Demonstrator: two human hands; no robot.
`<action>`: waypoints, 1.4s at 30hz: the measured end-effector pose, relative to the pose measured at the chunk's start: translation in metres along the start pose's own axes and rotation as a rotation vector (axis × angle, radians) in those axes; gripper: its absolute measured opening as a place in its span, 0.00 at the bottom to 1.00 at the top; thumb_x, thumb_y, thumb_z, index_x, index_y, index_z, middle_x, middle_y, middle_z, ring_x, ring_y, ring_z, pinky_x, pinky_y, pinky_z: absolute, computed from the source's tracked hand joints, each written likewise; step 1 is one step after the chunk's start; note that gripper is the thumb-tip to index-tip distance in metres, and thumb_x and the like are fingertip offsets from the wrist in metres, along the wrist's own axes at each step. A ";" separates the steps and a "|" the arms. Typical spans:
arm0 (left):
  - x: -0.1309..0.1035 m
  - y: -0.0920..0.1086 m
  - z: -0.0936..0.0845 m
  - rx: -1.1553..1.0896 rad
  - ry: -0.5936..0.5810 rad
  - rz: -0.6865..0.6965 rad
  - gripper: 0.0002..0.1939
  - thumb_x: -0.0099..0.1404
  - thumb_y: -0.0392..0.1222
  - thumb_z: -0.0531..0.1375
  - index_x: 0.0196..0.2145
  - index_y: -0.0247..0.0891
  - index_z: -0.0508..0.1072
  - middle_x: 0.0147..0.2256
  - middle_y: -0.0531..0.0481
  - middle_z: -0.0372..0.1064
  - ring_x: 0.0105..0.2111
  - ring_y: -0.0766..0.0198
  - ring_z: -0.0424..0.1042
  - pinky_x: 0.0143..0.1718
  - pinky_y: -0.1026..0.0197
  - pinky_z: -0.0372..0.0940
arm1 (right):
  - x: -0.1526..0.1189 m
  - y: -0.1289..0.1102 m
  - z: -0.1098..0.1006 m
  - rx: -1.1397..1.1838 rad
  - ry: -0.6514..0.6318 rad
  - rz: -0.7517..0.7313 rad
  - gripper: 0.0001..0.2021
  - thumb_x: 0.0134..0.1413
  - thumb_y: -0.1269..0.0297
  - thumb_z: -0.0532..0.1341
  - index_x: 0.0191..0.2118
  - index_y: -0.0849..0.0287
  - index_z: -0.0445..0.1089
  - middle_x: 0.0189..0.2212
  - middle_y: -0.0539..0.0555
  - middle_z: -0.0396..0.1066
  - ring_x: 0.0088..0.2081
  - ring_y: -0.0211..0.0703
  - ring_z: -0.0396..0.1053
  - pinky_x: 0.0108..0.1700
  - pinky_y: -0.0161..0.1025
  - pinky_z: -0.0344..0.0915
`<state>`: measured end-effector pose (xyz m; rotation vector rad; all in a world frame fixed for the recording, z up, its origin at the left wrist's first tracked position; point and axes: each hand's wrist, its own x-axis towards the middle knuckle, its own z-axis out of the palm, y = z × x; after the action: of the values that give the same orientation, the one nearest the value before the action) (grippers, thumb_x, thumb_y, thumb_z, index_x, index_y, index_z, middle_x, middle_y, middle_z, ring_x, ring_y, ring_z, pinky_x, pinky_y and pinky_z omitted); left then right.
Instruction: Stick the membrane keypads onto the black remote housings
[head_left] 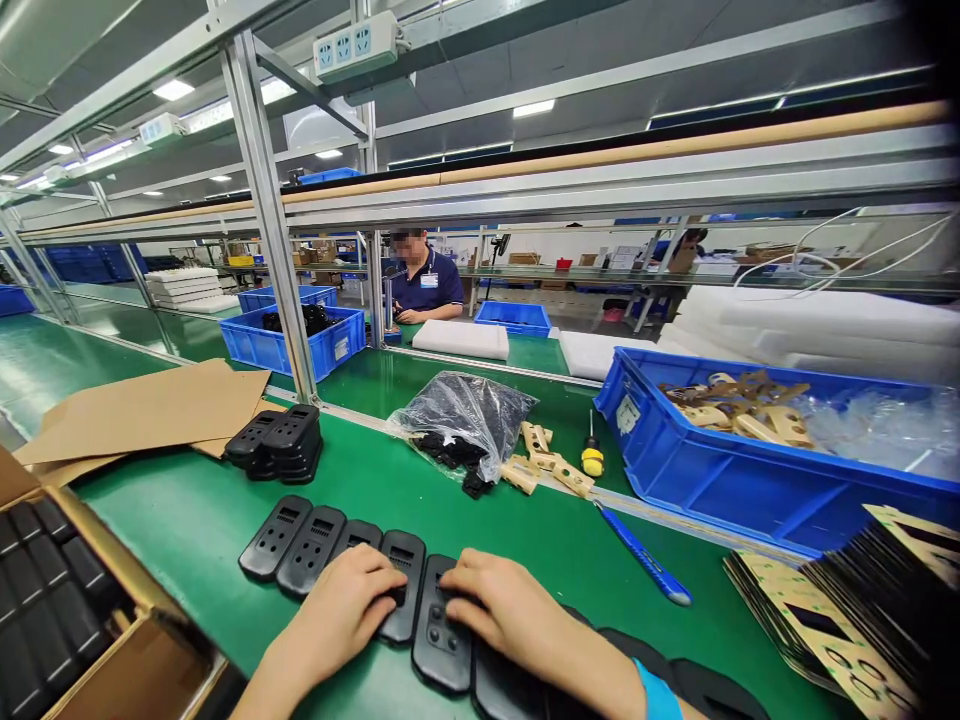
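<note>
Item 1: black housing [442, 665], on the green bench [360, 455] directly before you; taken as clock centre, twelve being straight ahead. Your right hand [506, 605] lies over its upper part, fingers bent, presumably to steady it from above; whether they pinch anything cannot be told. Appearance: black, slightly glossy, corners rounded, dark round features clustered around mid-length, upper end partly hidden by your fingers.

Item 2: neighbouring housing [405, 545], ten o'clock, just beside. Your left hand [349, 600] reaches onto it, fingers half-curled, thumb and fingertips over its face; any grip cannot be told.

Item 3: further housings [274, 540], the row running towards ten and four, likely laid side by side to keep every face within your reach.

Item 4: stacked housings [300, 430], between ten and eleven; carton [131, 670] of black pieces [37, 600], nine.

Item 5: clear bag [480, 400], twelve; beige parts [570, 474], one; screwdriver [592, 460], yellow-handled, between one and two; blue knife [645, 555], between two and three, probably kept handy for your right.

Item 6: blue bin [697, 480], two; tan-faced panels [825, 625], three.
</note>
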<state>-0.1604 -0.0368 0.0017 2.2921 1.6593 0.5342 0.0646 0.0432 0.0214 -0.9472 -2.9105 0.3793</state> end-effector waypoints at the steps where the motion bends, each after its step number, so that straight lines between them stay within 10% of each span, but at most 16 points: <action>1: 0.000 0.001 0.001 0.044 0.017 -0.038 0.13 0.64 0.36 0.56 0.46 0.43 0.73 0.40 0.48 0.72 0.41 0.57 0.69 0.45 0.53 0.65 | 0.008 0.010 -0.002 -0.049 0.019 0.030 0.07 0.61 0.67 0.57 0.39 0.56 0.73 0.34 0.52 0.70 0.36 0.42 0.70 0.37 0.34 0.64; 9: -0.010 -0.004 0.005 0.031 0.040 -0.123 0.23 0.61 0.49 0.61 0.53 0.42 0.68 0.45 0.44 0.68 0.44 0.53 0.68 0.47 0.50 0.66 | 0.071 0.082 -0.004 -0.313 0.134 0.193 0.08 0.61 0.74 0.57 0.44 0.63 0.68 0.43 0.55 0.69 0.40 0.44 0.69 0.41 0.44 0.68; 13: -0.015 -0.014 0.008 -0.031 0.028 0.031 0.22 0.67 0.39 0.54 0.58 0.50 0.62 0.57 0.50 0.63 0.58 0.58 0.59 0.60 0.48 0.56 | 0.064 0.079 -0.005 -0.262 0.161 0.120 0.10 0.64 0.71 0.52 0.45 0.63 0.69 0.39 0.57 0.70 0.40 0.46 0.69 0.41 0.44 0.67; 19: -0.010 -0.010 0.012 0.053 0.107 0.061 0.14 0.66 0.41 0.57 0.49 0.46 0.72 0.48 0.47 0.70 0.51 0.55 0.67 0.55 0.47 0.63 | 0.024 0.067 -0.002 -0.047 0.076 -0.071 0.15 0.57 0.74 0.56 0.47 0.54 0.72 0.42 0.55 0.72 0.44 0.44 0.71 0.44 0.36 0.66; 30: -0.015 -0.010 0.016 -0.016 0.179 0.013 0.17 0.68 0.36 0.50 0.48 0.48 0.73 0.48 0.44 0.67 0.50 0.57 0.66 0.51 0.52 0.66 | 0.037 0.078 0.012 0.214 0.168 0.194 0.04 0.54 0.69 0.58 0.34 0.62 0.69 0.32 0.57 0.70 0.33 0.47 0.69 0.34 0.40 0.63; 36: -0.018 -0.002 0.003 -0.169 0.339 -0.158 0.17 0.69 0.39 0.49 0.54 0.45 0.68 0.51 0.44 0.67 0.50 0.59 0.67 0.51 0.57 0.66 | 0.034 0.038 -0.002 0.365 0.197 0.061 0.05 0.59 0.70 0.53 0.36 0.59 0.66 0.26 0.51 0.70 0.29 0.42 0.68 0.33 0.36 0.61; 42: -0.012 0.015 0.005 -0.264 0.319 -0.028 0.20 0.66 0.40 0.56 0.55 0.46 0.66 0.50 0.49 0.72 0.48 0.61 0.71 0.50 0.61 0.66 | 0.026 -0.023 -0.017 0.415 0.096 -0.236 0.04 0.60 0.67 0.57 0.38 0.55 0.70 0.33 0.47 0.74 0.33 0.36 0.70 0.38 0.29 0.63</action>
<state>-0.1484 -0.0531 0.0020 2.0706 1.6337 1.0895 0.0321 0.0439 0.0432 -0.5388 -2.6570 0.8477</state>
